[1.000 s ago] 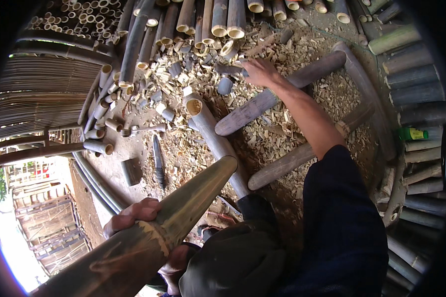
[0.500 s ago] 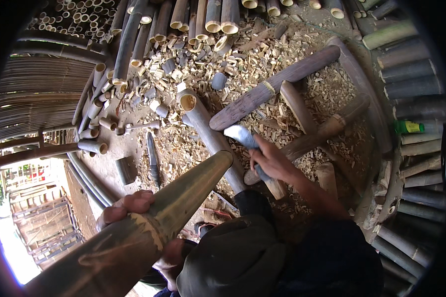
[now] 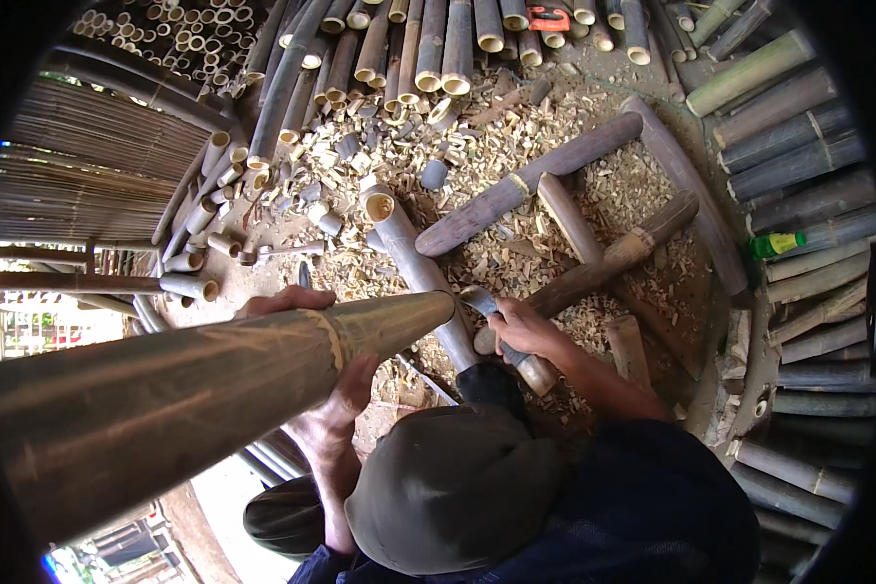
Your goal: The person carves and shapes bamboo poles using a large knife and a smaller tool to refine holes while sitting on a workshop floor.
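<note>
My left hand (image 3: pixel 346 397) is wrapped round a thick bamboo pole (image 3: pixel 195 389) near its node, fingers over the top and palm below. The pole slants in from the left, and its far end meets a grey bamboo length (image 3: pixel 414 251) lying on the ground. My right hand (image 3: pixel 526 329) grips a chopping knife (image 3: pixel 484 304) by its dark wrapped handle, which ends in pale wood. The blade sits just right of the pole's tip; whether it touches is unclear.
A wooden frame of round beams (image 3: pixel 530 185) lies ahead among bamboo chips (image 3: pixel 389 146). Stacked bamboo tubes (image 3: pixel 428 49) stand at the back, with an orange-handled saw (image 3: pixel 548 18) on them. More poles (image 3: pixel 798 204) line the right side, near a green bottle (image 3: pixel 777 244).
The pole's near end has swung up on the left, and my left hand has risen with it. The knife has dropped closer to the pole's tip. The whole view has shifted slightly.
</note>
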{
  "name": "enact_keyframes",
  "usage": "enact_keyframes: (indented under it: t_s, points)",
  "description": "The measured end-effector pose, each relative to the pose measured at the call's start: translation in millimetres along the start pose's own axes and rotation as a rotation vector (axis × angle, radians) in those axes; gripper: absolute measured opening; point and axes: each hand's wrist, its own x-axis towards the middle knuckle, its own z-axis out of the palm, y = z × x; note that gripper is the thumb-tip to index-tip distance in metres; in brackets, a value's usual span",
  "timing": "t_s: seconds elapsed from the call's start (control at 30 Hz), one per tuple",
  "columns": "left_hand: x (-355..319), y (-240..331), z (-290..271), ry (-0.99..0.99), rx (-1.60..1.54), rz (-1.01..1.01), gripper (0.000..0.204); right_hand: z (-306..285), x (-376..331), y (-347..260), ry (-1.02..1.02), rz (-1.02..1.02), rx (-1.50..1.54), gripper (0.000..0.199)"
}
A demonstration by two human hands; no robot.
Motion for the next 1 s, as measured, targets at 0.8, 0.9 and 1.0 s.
enact_keyframes:
  t_s: [0.8, 0.9, 1.0]
  points:
    - [4.3, 9.1, -4.6, -0.119, -0.058, -0.057, 0.076, -38.9, 146.6, -139.1, -0.555, 0.082, -0.92, 0.037]
    - [6.0, 10.4, -9.8, -0.143, -0.018, -0.032, 0.068, -35.7, 139.1, -158.3, -0.532, 0.197, -0.931, 0.037]
    - [6.1, 6.6, -2.5, -0.173, -0.04, -0.065, 0.07, -79.0, 104.1, -133.1, -0.462, 0.083, -1.841, 0.031]
